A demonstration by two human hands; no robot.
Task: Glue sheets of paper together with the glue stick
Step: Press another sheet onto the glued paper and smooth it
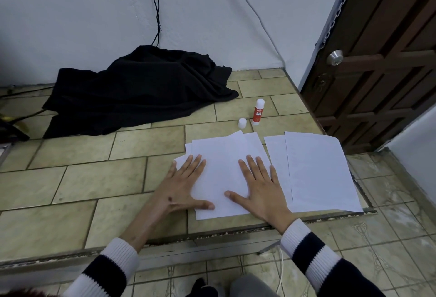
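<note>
Your left hand [186,184] and right hand [259,190]: both flat, fingers spread wide, grip holding nothing, pressing top sheet of left paper pile [221,178] on desk [94,178]. Judged step: pressing glued sheets together. Spare sheets [318,171] lie just right of pile. Beyond pile: glue stick [257,112] upright, cap [242,123] off beside it. Next move likely: take fresh sheet, reach for stick. Glue layer hidden under paper; sheet count unclear. Black cloth [141,91] farthest.
</note>
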